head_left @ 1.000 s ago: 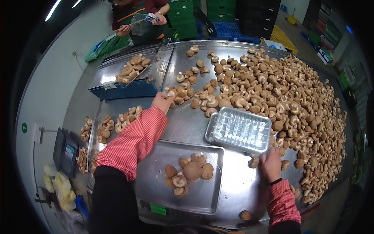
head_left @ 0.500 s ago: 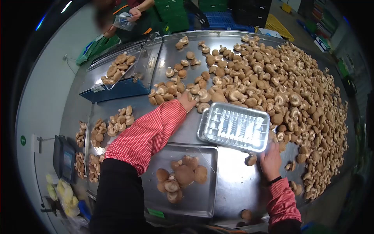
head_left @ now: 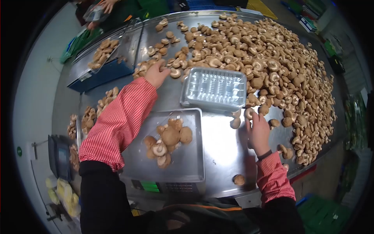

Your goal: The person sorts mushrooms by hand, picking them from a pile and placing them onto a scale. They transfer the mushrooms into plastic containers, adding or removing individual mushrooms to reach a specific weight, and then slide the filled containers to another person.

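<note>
My left hand (head_left: 156, 74) reaches to the near left edge of a heap of brown shiitake mushrooms (head_left: 269, 64). Its fingers and thumb are closed round a mushroom, mostly hidden by the hand. My right hand (head_left: 258, 133) is by the heap's front edge, thumb and fingertips on a pale-stemmed mushroom (head_left: 249, 113). Between the hands, clear plastic punnets (head_left: 216, 87) lie stacked against the heap. Nearer to me is a square metal tray (head_left: 191, 163) with several mushrooms (head_left: 170, 136) grouped on it.
A blue-sided bin (head_left: 103, 76) with mushrooms stands at the back left. Mushroom piles (head_left: 89, 119) line the left side. A loose mushroom (head_left: 239, 179) lies near the front edge. Another person's hand (head_left: 108, 4) shows at the top, and a dark monitor (head_left: 58, 158) at far left.
The view has shifted, so the table sits higher and further left. My left hand has closed at the mushrooms; my right hand has moved from beside the punnets onto a mushroom.
</note>
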A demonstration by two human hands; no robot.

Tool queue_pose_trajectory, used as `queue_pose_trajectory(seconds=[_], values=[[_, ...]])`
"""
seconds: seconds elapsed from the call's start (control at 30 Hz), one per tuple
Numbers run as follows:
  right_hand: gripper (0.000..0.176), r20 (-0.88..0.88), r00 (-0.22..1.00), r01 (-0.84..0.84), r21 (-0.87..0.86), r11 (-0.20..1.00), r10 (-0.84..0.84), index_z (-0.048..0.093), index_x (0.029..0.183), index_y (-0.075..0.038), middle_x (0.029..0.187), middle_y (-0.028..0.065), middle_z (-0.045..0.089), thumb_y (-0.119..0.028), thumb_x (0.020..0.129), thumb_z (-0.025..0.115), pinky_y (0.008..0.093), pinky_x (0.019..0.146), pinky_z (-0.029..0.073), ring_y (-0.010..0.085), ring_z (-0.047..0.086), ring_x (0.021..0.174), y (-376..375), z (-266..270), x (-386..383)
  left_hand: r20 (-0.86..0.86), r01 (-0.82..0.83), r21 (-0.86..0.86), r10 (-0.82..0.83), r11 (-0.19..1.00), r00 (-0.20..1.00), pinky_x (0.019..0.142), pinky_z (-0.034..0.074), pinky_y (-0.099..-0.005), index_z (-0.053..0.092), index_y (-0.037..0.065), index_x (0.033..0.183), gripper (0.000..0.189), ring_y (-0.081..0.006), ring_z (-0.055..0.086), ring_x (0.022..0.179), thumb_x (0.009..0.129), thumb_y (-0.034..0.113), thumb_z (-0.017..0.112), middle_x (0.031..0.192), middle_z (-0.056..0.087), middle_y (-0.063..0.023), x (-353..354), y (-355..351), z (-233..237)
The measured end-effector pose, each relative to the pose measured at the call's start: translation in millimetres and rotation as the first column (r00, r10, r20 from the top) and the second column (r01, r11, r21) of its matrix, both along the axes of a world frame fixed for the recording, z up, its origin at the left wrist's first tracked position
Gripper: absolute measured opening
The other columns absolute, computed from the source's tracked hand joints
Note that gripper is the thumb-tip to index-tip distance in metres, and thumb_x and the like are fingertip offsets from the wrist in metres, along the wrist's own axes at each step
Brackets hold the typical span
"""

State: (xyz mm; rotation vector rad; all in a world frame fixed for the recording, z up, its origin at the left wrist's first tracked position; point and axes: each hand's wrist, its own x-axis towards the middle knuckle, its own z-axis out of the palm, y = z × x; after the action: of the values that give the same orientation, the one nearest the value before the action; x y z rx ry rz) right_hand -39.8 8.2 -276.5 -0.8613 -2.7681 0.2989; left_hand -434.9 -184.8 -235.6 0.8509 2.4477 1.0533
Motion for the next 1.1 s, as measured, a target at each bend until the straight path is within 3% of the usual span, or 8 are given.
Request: queue_pose_trajectory(seconds=[0.13, 0.4, 0.6, 0.67, 0.83, 0.87, 1.0, 1.1], values=[[0.033, -0.024, 1.000, -0.006, -0.078, 0.997, 0.004, 0.057, 0.105, -0.003, 0.092, 0.0201, 0.059, -0.026, 0.085, 0.071, 0.0462, 0.068, 0.052, 0.0376, 0.063, 0.081, -40.1, -8.7, -10.7, 0.115, 0.024, 0.274, -0.058, 0.961, 0.992, 0.083, 0.049, -0.0269, 0.058, 0.003, 0.128, 0.037, -0.0122, 0.062, 0.098, 0.096, 0.021, 0.060, 0.105, 0.068, -0.0040, 31.0, -85.3, 40.0], [0.034, 0.099, 0.994, -0.042, -0.021, 0.999, 0.043, 0.053, 0.106, -0.007, 0.095, 0.0195, 0.063, -0.029, 0.085, 0.069, 0.0485, 0.066, 0.053, 0.0395, 0.065, 0.078, -32.8, -23.3, -25.5, 0.335, -0.378, 0.250, 0.287, 0.891, 0.897, 0.072, 0.047, -0.0225, 0.063, 0.008, 0.121, 0.027, -0.0081, 0.063, 0.090, 0.099, 0.022, 0.055, 0.096, 0.069, 0.0001, 141.3, -225.5, 82.4], [0.029, -0.035, 0.997, -0.066, -0.103, 0.992, 0.062, 0.056, 0.105, -0.006, 0.085, 0.0169, 0.067, -0.025, 0.085, 0.066, 0.0448, 0.065, 0.051, 0.0350, 0.066, 0.076, -50.7, 1.1, -9.9, 0.387, -0.416, 0.223, 0.312, 0.882, 0.868, 0.072, 0.047, -0.0213, 0.062, 0.005, 0.122, 0.030, -0.0070, 0.060, 0.083, 0.096, 0.019, 0.061, 0.092, 0.067, -0.0004, 199.6, -283.0, 54.4], [0.027, -0.156, 0.986, -0.106, -0.271, 0.957, 0.065, 0.057, 0.105, -0.004, 0.082, 0.0127, 0.067, -0.019, 0.086, 0.067, 0.0367, 0.064, 0.051, 0.0250, 0.066, 0.073, -67.8, 17.6, -3.7, 0.369, -0.352, 0.223, 0.256, 0.909, 0.893, 0.085, 0.050, -0.0274, 0.057, 0.004, 0.129, 0.046, -0.0144, 0.060, 0.098, 0.088, 0.018, 0.069, 0.111, 0.064, -0.0074, 212.2, -284.6, 51.5], [0.022, -0.360, 0.933, -0.279, -0.696, 0.661, 0.015, 0.058, 0.108, -0.005, 0.083, -0.0017, 0.062, -0.010, 0.089, 0.069, 0.0193, 0.064, 0.045, 0.0032, 0.055, 0.071, -132.2, 41.2, 3.1, -0.141, -0.007, 0.098, 0.020, 0.995, 0.990, 0.106, 0.040, -0.0424, 0.043, 0.006, 0.142, 0.075, -0.0323, 0.044, 0.129, 0.077, 0.025, 0.075, 0.138, 0.047, -0.0184, 223.7, -245.0, 64.8], [0.026, -0.370, 0.929, -0.284, -0.693, 0.663, 0.011, 0.058, 0.107, -0.007, 0.068, -0.0008, 0.055, -0.015, 0.087, 0.071, 0.0239, 0.057, 0.045, 0.0063, 0.051, 0.061, -148.3, 42.1, -1.1, -0.195, 0.044, 0.071, -0.029, 0.996, 0.980, 0.109, 0.037, -0.0447, 0.040, 0.007, 0.144, 0.079, -0.0351, 0.041, 0.133, 0.076, 0.027, 0.075, 0.142, 0.044, -0.0199, 219.7, -232.5, 65.3], [0.046, -0.359, 0.933, -0.276, -0.657, 0.702, 0.031, 0.049, 0.114, -0.004, 0.075, 0.0039, 0.059, -0.016, 0.080, 0.078, 0.0288, 0.060, 0.048, 0.0133, 0.058, 0.066, -202.5, 53.3, -31.2, -0.261, 0.126, 0.111, -0.093, 0.986, 0.961, 0.112, 0.032, -0.0446, 0.040, 0.011, 0.147, 0.072, -0.0358, 0.039, 0.135, 0.086, 0.043, 0.063, 0.144, 0.045, -0.0198, 188.2, -174.9, 42.7], [0.049, -0.377, 0.926, -0.281, -0.616, 0.736, 0.038, 0.043, 0.117, -0.004, 0.077, 0.0081, 0.061, -0.008, 0.081, 0.075, 0.0331, 0.062, 0.051, 0.0191, 0.063, 0.068, -223.2, 45.4, -49.1, -0.077, 0.125, -0.113, -0.134, 0.986, 0.988, 0.111, 0.032, -0.0455, 0.041, 0.014, 0.147, 0.071, -0.0347, 0.040, 0.134, 0.089, 0.052, 0.056, 0.140, 0.051, -0.0169, 180.1, -151.0, 33.2]])
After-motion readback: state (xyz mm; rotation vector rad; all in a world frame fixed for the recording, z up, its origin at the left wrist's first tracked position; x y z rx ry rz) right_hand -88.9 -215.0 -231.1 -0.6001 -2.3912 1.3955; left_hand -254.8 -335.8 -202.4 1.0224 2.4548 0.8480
